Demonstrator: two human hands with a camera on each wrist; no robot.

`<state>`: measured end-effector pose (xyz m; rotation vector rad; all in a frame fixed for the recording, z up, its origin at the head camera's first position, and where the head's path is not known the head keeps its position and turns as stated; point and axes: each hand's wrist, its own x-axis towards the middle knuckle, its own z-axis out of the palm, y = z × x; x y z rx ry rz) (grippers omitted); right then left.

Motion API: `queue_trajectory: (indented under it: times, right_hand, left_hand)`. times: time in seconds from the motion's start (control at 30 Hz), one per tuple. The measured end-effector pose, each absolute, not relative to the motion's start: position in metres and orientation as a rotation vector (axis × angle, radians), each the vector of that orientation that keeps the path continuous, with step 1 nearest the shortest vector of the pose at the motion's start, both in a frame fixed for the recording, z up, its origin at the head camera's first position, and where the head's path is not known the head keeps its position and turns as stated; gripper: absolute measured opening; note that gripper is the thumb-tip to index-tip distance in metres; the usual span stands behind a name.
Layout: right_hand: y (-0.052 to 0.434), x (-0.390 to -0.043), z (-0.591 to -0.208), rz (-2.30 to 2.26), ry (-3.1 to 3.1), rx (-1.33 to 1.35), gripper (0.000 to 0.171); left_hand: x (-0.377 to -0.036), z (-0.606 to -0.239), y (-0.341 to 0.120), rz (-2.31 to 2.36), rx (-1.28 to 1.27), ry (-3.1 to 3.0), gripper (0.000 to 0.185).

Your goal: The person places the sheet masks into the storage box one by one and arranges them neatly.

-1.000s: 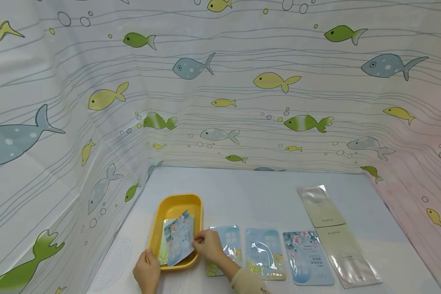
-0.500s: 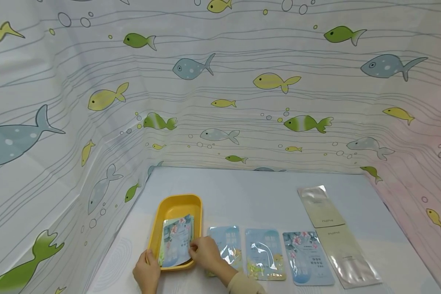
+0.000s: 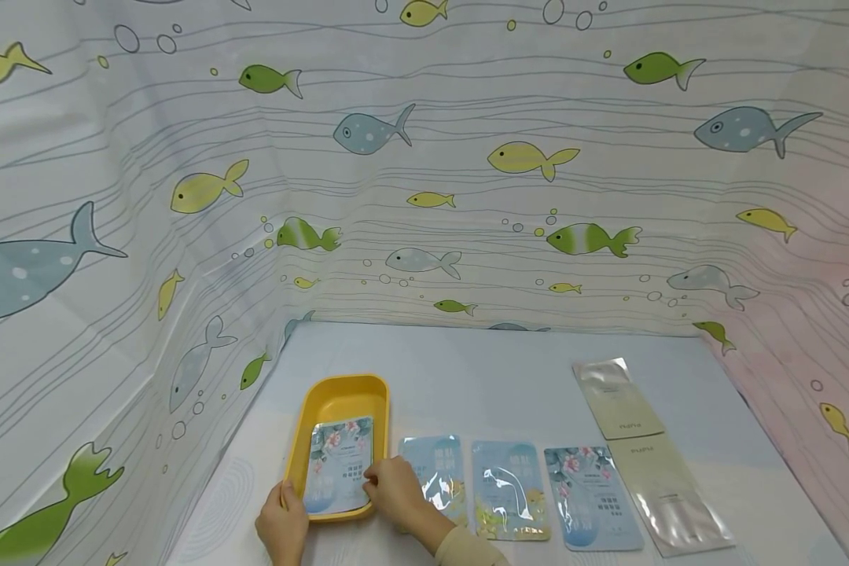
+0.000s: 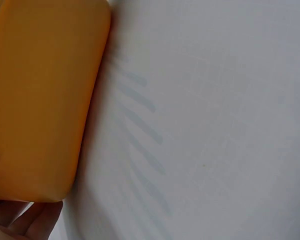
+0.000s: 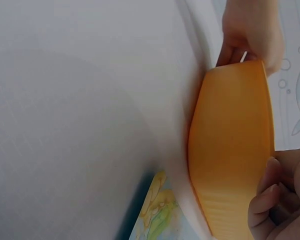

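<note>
Left hand (image 3: 283, 525) holding the near-left corner of a yellow tray (image 3: 339, 392) on the counter (image 3: 509, 385), right hand (image 3: 394, 493) with fingers curled, grip on the floral sachet (image 3: 340, 464) lying flat in the tray, five more sachets (image 3: 509, 487) lined up to the right

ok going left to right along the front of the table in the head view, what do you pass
left hand → yellow plastic tray → right hand → pale blue sachet with a clear window → blue floral sachet → long beige foil sachet
</note>
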<state>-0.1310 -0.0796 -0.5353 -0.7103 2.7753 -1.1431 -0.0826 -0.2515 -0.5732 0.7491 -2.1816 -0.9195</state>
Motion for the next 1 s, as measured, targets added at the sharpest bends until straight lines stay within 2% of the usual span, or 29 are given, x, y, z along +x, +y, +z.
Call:
queue_trajectory:
  times: [0.27, 0.57, 1.0]
  right_hand:
    - [-0.076, -0.132, -0.537, -1.196, 2.746, -0.792, 0.011]
    - [-0.061, -0.138, -0.537, -1.478, 2.628, -0.817, 0.017]
    - [0.004, -0.168, -0.543, -1.590, 2.848, -0.822, 0.018]
  left_hand:
    - [-0.083, -0.575, -0.252, -0.915, 0.754, -2.179, 0.026]
    - [-0.084, -0.573, -0.252, -0.911, 0.763, -2.182, 0.026]
    - [-0.084, -0.570, -0.250, -0.948, 0.812, -2.194, 0.028]
